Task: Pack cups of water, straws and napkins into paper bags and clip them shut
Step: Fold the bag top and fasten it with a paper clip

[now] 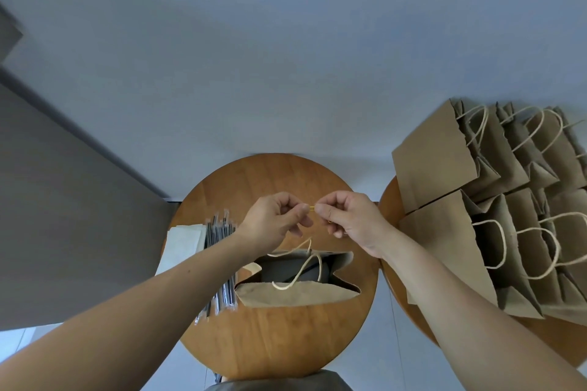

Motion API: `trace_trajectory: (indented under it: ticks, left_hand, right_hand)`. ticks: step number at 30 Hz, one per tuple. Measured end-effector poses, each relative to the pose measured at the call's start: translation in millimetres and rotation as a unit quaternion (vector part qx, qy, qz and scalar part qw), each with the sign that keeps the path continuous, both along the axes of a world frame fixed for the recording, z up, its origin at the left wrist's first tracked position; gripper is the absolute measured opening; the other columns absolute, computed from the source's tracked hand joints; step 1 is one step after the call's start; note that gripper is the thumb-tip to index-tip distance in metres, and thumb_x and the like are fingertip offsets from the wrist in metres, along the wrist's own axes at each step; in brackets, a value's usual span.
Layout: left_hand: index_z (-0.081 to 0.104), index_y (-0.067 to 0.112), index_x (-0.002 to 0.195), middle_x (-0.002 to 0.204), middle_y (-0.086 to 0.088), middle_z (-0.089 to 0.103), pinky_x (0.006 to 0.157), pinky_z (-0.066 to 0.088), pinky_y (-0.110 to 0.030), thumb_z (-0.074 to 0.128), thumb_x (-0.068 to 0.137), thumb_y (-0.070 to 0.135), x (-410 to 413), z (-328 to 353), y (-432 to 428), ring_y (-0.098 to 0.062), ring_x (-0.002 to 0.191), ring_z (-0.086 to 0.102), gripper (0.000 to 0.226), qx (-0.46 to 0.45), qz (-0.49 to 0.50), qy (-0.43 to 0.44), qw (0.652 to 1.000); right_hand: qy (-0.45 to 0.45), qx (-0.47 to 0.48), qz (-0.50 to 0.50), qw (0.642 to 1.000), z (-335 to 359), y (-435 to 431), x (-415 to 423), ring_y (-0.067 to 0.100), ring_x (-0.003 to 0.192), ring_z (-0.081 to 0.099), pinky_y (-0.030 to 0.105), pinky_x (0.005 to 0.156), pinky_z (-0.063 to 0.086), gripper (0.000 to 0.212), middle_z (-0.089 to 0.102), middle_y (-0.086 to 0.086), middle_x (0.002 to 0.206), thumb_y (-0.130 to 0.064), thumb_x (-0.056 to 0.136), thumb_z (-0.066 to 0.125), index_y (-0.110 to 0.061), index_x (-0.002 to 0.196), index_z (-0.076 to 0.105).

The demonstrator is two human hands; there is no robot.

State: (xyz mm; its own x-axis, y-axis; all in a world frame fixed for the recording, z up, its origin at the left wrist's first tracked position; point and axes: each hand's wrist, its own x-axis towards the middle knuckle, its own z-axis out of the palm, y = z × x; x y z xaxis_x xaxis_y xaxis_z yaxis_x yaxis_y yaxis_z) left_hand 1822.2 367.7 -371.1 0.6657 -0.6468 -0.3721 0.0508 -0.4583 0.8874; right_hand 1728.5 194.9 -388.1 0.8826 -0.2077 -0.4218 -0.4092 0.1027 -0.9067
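Observation:
An open brown paper bag [295,294] stands on the round wooden table [279,343], its twine handles loose over a dark inside. Above the bag, my left hand [274,220] and my right hand [347,220] meet, and both pinch a small yellow clip [312,207] between thumb and fingertips. Wrapped straws [222,263] lie in a pile left of the bag, partly under my left forearm. White napkins [182,243] lie stacked beside the straws at the table's left edge. No cup shows plainly inside the bag.
A second wooden table [394,232] at the right carries several brown paper bags [495,200] with twine handles, standing in rows. A grey wall panel [63,200] runs along the left. Pale floor lies beyond the tables.

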Motion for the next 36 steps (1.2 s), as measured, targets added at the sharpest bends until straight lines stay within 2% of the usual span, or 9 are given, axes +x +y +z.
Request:
trace_trajectory:
  ticks: [5, 9, 12, 17, 22, 27, 30, 32, 36]
  left_hand:
    - [0.065, 0.028, 0.105, 0.090, 0.008, 0.075, 0.062, 0.046, -0.008, 0.065, 0.093, 0.036, 8.7, -12.1, 9.5, 0.000, 0.079, 0.068, 0.014, 0.077, -0.050, -0.014, 0.996]
    - [0.067, 0.034, 0.109, 0.100, 0.014, 0.070, 0.080, 0.049, -0.015, 0.062, 0.091, 0.051, 13.8, -18.1, 35.4, 0.003, 0.093, 0.064, 0.025, 0.125, -0.153, -0.003, 0.980]
    - [0.071, 0.033, 0.104, 0.099, 0.012, 0.072, 0.087, 0.052, -0.027, 0.051, 0.092, 0.055, 10.7, -17.6, 53.9, -0.004, 0.094, 0.065, 0.032, 0.120, -0.139, -0.018, 0.983]
    - [0.069, 0.032, 0.109, 0.106, 0.017, 0.069, 0.092, 0.050, -0.029, 0.045, 0.079, 0.021, 0.7, -16.8, 85.0, -0.003, 0.102, 0.063, 0.040, 0.127, -0.173, -0.048, 0.976]
    - [0.063, 0.019, 0.127, 0.113, 0.009, 0.066, 0.092, 0.048, -0.027, 0.058, 0.070, 0.013, -13.0, -20.0, 100.4, -0.004, 0.104, 0.060, 0.058, 0.099, -0.227, -0.125, 0.961]
    - [0.065, 0.018, 0.121, 0.103, 0.010, 0.068, 0.092, 0.043, -0.023, 0.071, 0.073, 0.045, -21.0, -22.7, 87.7, -0.007, 0.093, 0.060, 0.056, 0.079, -0.307, -0.336, 0.887]
    - [0.070, 0.022, 0.107, 0.089, 0.010, 0.068, 0.080, 0.050, -0.027, 0.077, 0.072, 0.042, -20.4, -28.3, 75.6, -0.011, 0.080, 0.063, 0.041, 0.081, -0.313, -0.423, 0.847]
    - [0.072, 0.025, 0.099, 0.080, 0.010, 0.067, 0.071, 0.053, -0.029, 0.076, 0.079, 0.038, -24.1, -31.5, 67.9, -0.013, 0.072, 0.063, 0.025, 0.081, -0.315, -0.437, 0.839]
    - [0.075, 0.029, 0.096, 0.082, 0.009, 0.069, 0.068, 0.052, -0.030, 0.065, 0.089, 0.032, -33.2, -34.4, 59.7, -0.015, 0.072, 0.064, 0.012, 0.127, -0.289, -0.401, 0.860]
  right_hand:
    - [0.062, -0.065, -0.099, 0.991, -42.2, -22.3, 1.2, 0.008, 0.055, 0.057, 0.022, 0.051, 0.046, 0.006, 0.067, 0.001, 0.070, -0.020, 0.093, 0.067, -0.015, 0.091, 0.070]
    - [0.190, -0.160, -0.168, 0.954, -104.8, -47.7, -6.4, 0.019, 0.083, 0.065, 0.039, 0.081, 0.056, 0.013, 0.072, 0.005, 0.087, -0.020, 0.093, 0.064, -0.011, 0.087, 0.073]
    - [0.247, -0.223, -0.125, 0.935, -143.7, -57.0, -10.6, 0.027, 0.097, 0.065, 0.042, 0.086, 0.055, 0.022, 0.071, 0.013, 0.105, -0.022, 0.095, 0.061, -0.005, 0.102, 0.073]
    - [0.294, -0.258, -0.106, 0.914, -177.5, -61.4, 1.5, 0.031, 0.103, 0.063, 0.038, 0.086, 0.054, 0.031, 0.068, 0.016, 0.118, -0.025, 0.097, 0.058, -0.005, 0.117, 0.069]
    - [0.288, -0.283, -0.080, 0.911, -189.2, -63.0, 2.7, 0.034, 0.113, 0.059, 0.036, 0.091, 0.047, 0.032, 0.063, 0.018, 0.127, -0.022, 0.098, 0.058, -0.005, 0.123, 0.067]
    - [0.238, -0.263, -0.119, 0.927, -164.8, -60.3, -6.9, 0.029, 0.109, 0.060, 0.030, 0.082, 0.045, 0.029, 0.065, 0.013, 0.122, -0.023, 0.093, 0.066, -0.006, 0.116, 0.067]
    - [0.181, -0.226, -0.143, 0.946, -130.5, -50.3, -3.9, 0.015, 0.085, 0.067, 0.027, 0.073, 0.051, 0.016, 0.074, -0.003, 0.087, -0.025, 0.090, 0.069, -0.016, 0.103, 0.069]
    - [0.132, -0.146, -0.170, 0.966, -101.9, -37.8, -0.3, 0.008, 0.065, 0.068, 0.021, 0.062, 0.054, 0.010, 0.073, -0.004, 0.071, -0.019, 0.090, 0.069, -0.013, 0.099, 0.068]
    - [0.013, 0.122, -0.203, 0.972, -35.6, -9.4, -3.8, 0.020, 0.068, 0.069, 0.025, 0.058, 0.055, 0.012, 0.073, 0.014, 0.085, -0.004, 0.087, 0.070, -0.003, 0.099, 0.066]
